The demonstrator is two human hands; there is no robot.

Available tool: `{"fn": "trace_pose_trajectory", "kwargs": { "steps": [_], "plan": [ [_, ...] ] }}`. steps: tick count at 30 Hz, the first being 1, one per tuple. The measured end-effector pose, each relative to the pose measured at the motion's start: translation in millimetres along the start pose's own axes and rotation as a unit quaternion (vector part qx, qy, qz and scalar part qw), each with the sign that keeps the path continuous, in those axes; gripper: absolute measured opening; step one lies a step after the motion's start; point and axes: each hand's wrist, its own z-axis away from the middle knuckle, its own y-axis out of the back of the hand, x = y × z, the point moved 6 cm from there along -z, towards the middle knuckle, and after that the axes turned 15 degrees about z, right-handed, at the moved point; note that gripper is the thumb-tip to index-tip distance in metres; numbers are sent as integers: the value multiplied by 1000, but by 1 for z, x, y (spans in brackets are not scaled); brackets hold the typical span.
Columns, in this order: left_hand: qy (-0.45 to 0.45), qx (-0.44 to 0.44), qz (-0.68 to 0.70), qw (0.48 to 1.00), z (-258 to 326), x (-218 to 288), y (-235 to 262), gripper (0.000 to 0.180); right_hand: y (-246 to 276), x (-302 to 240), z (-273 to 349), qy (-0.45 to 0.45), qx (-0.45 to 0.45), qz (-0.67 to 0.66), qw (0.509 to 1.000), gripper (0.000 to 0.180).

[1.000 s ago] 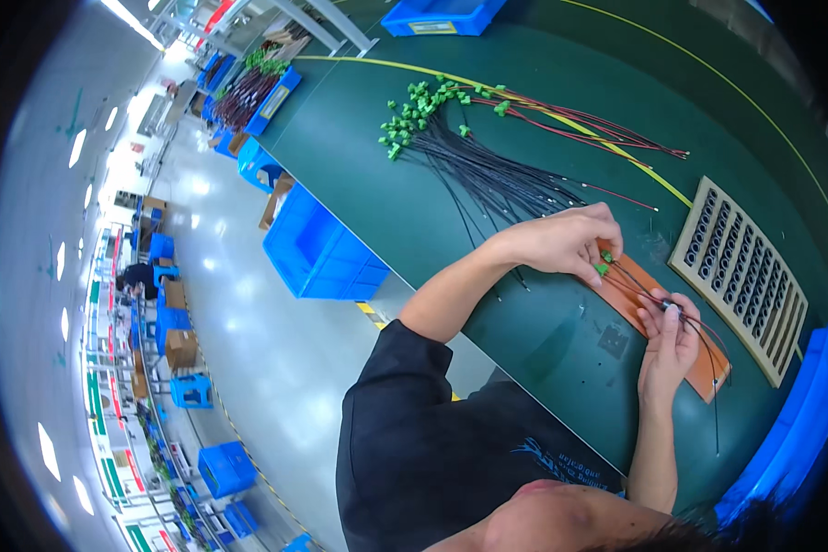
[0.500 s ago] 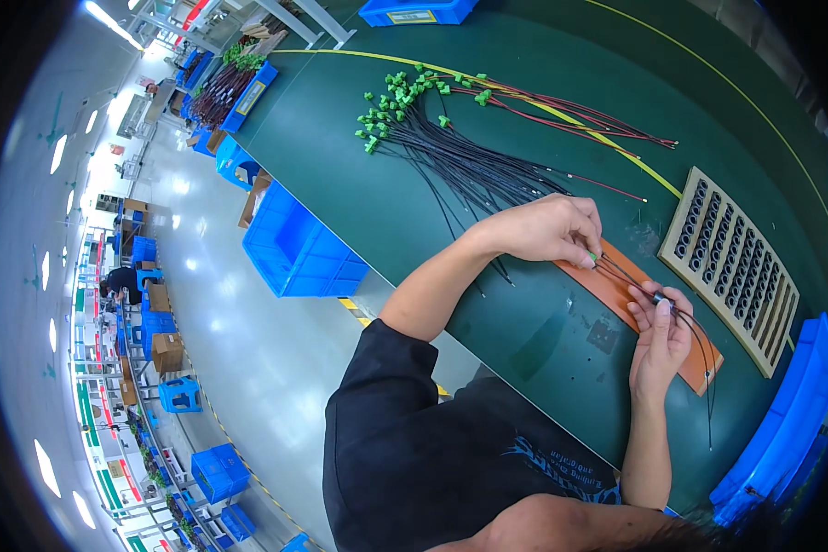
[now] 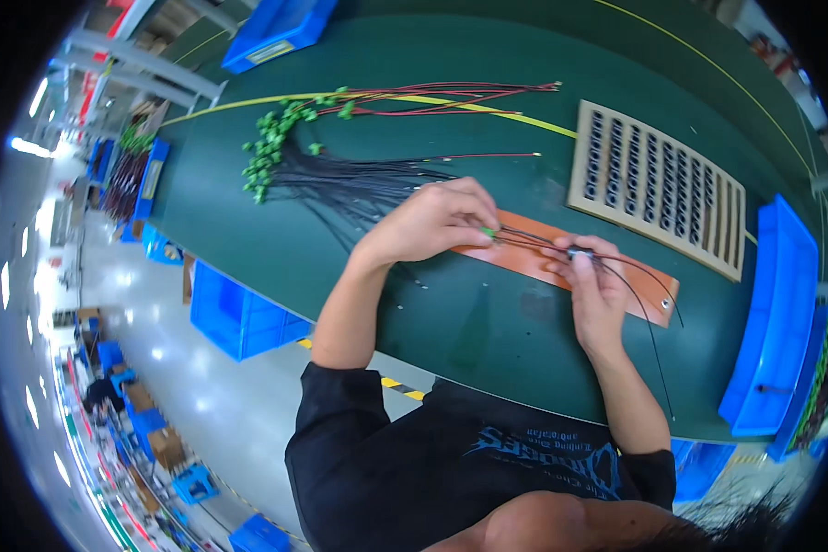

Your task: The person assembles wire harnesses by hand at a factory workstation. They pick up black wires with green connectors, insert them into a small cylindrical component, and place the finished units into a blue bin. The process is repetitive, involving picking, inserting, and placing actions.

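Over the flat orange strip [image 3: 526, 267], left hand [image 3: 437, 223] now clamps green plastic connector [image 3: 488, 233], right hand [image 3: 600, 299] black cylinder [image 3: 578, 252]; thin wires [image 3: 522, 236] seem steadied.

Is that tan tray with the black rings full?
Not full: the tan tray holds many black rings, but its slots toward the right end look bare.

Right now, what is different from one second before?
The view turned, so the bench appears shifted leftward. At the left hand, less of the green connectors shows. Unchanged: the right hand holds the black ring above the orange strip.
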Motion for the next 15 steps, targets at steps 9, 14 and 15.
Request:
{"fn": "trace_pose_trajectory", "kwargs": {
  "steps": [9,14,15],
  "plan": [
    [54,15,49,997,-2,-4,-2,17,0,-1,1,3,3,-21,1000,20],
    [60,12,32,998,-2,-1,-2,17,1,0,1,8,3,-25,1000,20],
    [61,13,31,998,-1,-1,-3,17,1,1,1,7,3,-21,1000,20]
  ]
}}
